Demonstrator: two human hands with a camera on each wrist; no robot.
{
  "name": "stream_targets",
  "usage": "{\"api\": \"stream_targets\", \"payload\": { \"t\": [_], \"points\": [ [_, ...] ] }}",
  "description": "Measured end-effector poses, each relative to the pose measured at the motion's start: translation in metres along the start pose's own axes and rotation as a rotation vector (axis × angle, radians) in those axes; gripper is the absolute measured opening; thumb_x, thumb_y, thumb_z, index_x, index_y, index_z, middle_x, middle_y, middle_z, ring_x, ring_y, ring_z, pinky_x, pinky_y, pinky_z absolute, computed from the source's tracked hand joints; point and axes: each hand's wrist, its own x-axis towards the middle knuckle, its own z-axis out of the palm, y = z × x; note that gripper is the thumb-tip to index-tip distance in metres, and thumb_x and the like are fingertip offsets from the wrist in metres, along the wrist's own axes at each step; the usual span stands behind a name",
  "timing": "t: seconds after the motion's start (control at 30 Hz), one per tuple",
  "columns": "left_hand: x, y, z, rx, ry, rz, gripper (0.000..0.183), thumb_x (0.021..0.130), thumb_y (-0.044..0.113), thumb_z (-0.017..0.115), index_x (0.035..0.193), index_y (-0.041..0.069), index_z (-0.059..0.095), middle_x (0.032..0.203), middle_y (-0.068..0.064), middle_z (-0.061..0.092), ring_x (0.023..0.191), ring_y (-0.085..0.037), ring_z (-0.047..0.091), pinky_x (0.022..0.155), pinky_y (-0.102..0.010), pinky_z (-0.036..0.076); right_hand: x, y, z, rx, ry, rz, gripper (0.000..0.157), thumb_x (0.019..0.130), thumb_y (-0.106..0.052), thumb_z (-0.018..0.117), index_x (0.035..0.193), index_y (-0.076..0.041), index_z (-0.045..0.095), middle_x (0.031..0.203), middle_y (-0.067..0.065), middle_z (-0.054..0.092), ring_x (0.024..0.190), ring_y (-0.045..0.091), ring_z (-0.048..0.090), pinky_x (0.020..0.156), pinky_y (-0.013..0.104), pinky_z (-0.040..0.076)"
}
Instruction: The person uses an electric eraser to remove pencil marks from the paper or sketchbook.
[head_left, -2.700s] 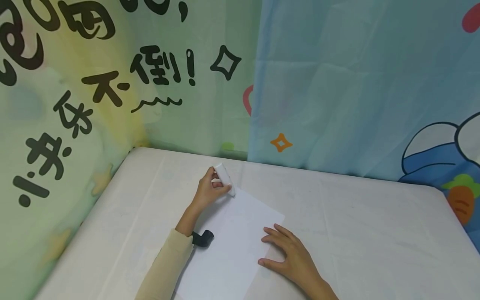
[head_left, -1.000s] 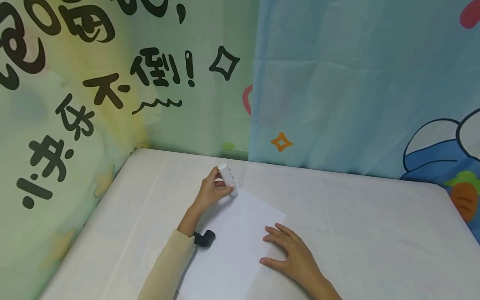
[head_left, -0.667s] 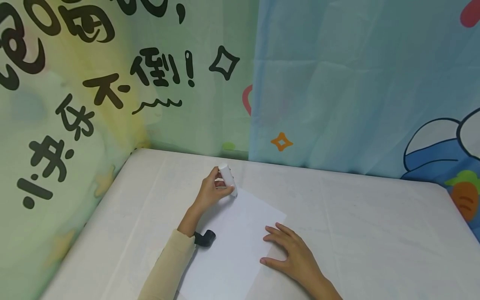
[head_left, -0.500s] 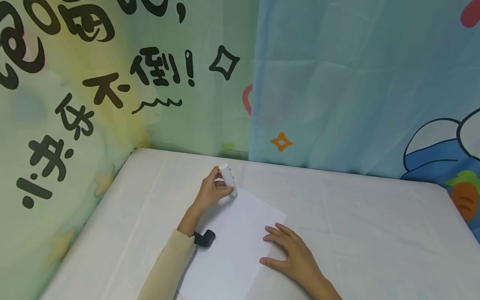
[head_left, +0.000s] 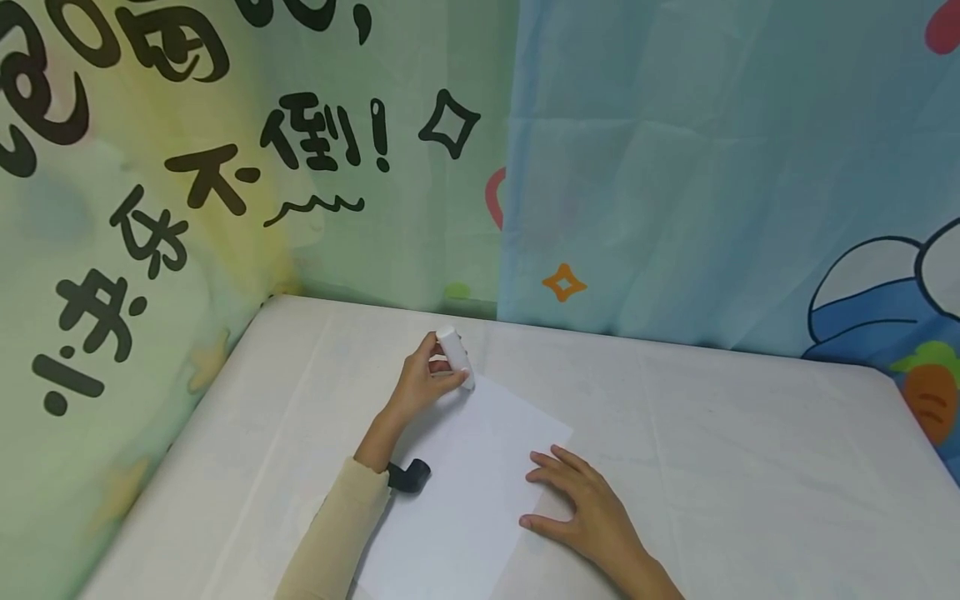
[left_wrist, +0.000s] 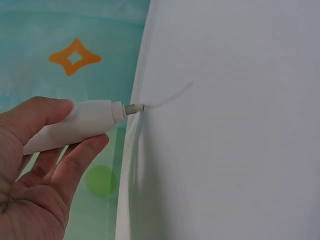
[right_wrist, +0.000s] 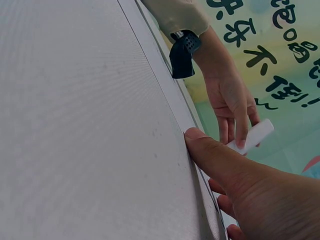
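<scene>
My left hand (head_left: 422,385) grips a white electric eraser (left_wrist: 85,120) between thumb and fingers, above the far corner of a white sheet of paper (head_left: 457,483). In the left wrist view its metal neck and small pale tip point at the paper, and a faint grey streak runs from the tip; I cannot tell if it is a mark or a shadow. My right hand (head_left: 588,508) lies at the sheet's right edge, thumb and fingers spread, fingertips on or near the paper. The right wrist view shows its thumb (right_wrist: 215,155) by that edge.
A white-covered table (head_left: 750,467) carries the sheet. Its back edge meets a green-and-blue printed backdrop (head_left: 660,167) with dark lettering. A black wrist device (head_left: 409,477) sits on the left wrist, below a beige sleeve.
Compared with the oldest frame, the left hand and electric eraser are slightly farther right. The right hand holds nearly the same place on the sheet.
</scene>
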Motion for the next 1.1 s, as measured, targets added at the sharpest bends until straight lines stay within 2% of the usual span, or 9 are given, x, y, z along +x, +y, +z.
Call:
{"api": "stream_targets", "payload": {
  "t": [0.37, 0.77, 1.1],
  "points": [
    [-0.0013, -0.0009, -0.0019, 0.000, -0.068, 0.057, 0.049, 0.084, -0.011, 0.067, 0.127, -0.008, 0.044, 0.116, -0.031, 0.058, 0.100, -0.044, 0.065, 0.084, -0.038, 0.057, 0.0003, -0.0025, 0.0001, 0.016, -0.008, 0.016, 0.042, 0.067, -0.037, 0.087, 0.104, -0.023, 0.070, 0.129, -0.003, 0.064, 0.128, 0.028, 0.049, 0.095, 0.057, 0.046],
    [-0.0014, -0.0033, -0.0029, -0.008, -0.069, 0.039, 0.051, 0.085, -0.010, 0.067, 0.130, -0.005, 0.044, 0.118, -0.031, 0.057, 0.103, -0.045, 0.064, 0.088, -0.042, 0.055, -0.0007, -0.0014, 0.0010, 0.005, 0.005, 0.000, 0.043, 0.067, -0.037, 0.087, 0.103, -0.023, 0.070, 0.129, -0.004, 0.064, 0.128, 0.027, 0.049, 0.095, 0.056, 0.046],
    [-0.0014, -0.0023, -0.0029, 0.023, -0.050, 0.051, 0.051, 0.083, -0.010, 0.068, 0.128, -0.006, 0.045, 0.114, -0.029, 0.059, 0.100, -0.043, 0.065, 0.084, -0.042, 0.057, -0.0001, 0.0000, 0.0000, 0.009, -0.005, 0.016, 0.043, 0.067, -0.036, 0.087, 0.104, -0.022, 0.071, 0.130, -0.002, 0.064, 0.129, 0.028, 0.048, 0.096, 0.058, 0.045]
  ]
}}
